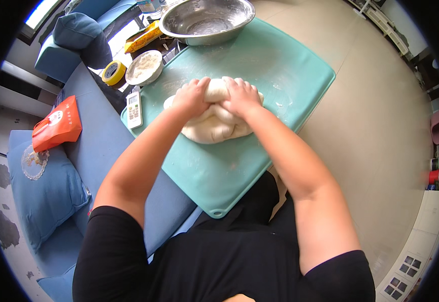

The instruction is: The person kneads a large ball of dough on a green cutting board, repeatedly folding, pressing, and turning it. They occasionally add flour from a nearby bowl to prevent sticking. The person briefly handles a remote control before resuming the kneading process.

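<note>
We press both hands down on the dough (214, 126), a pale folded lump lying near the middle of the teal mat (280, 70). Our left hand (191, 96) lies on the dough's left top, fingers curled down and bunched together, knuckles up. Our right hand (240, 95) sits just beside it on the right top, fingers likewise curled into the dough; the two hands touch or nearly touch over a raised ridge of dough between them. The mat bears a light dusting of flour around the lump.

At the mat's far edge stands a steel bowl (207, 20), floury inside. Left of it, off the mat, sits a small dish of flour (144, 67), with a roll of yellow tape (113, 72) just to its left and a yellow packet (143, 38) beyond. A white remote (134, 109) lies along the mat's left edge. Farther left, an orange bag (57, 124) rests on the blue sofa (93, 151), near a blue cushion (45, 191).
</note>
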A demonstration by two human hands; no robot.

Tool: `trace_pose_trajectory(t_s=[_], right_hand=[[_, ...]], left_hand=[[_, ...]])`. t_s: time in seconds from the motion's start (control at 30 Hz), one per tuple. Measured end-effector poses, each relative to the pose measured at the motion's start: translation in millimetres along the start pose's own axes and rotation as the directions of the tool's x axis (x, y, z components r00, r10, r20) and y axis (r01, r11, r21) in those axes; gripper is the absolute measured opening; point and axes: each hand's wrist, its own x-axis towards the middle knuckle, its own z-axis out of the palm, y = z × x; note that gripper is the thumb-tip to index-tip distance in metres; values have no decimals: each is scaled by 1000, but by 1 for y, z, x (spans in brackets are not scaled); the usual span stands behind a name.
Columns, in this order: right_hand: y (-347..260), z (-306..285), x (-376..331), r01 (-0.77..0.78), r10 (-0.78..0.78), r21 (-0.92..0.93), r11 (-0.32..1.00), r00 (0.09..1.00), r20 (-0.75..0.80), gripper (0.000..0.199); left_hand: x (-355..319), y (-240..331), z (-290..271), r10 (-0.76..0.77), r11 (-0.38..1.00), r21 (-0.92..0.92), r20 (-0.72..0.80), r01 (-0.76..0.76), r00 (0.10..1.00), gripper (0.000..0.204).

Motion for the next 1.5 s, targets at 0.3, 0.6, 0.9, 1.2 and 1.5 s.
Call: trace_pose_trajectory(t_s=[0.3,0.6,0.9,1.2,1.5], right_hand=[[-21,13,-149,288,-295,-111,951,954,-55,118],[-9,28,-106,372,-390,-187,909,918,-68,108],[30,12,10,84,-24,423,902,989,-145,62],[161,6,-20,-173,349,492,853,890,-293,54],[79,18,-3,-194,-208,981,-7,960,189,52]], left_hand=[[-145,33,-11,229,972,-46,-64,-232,971,113],[-116,9,18,236,972,41,-151,-232,960,103],[15,-20,19,-57,996,-76,-26,55,998,62],[26,-29,-31,95,838,-503,515,211,852,84],[-160,29,8,258,953,-59,-348,-296,901,47]])
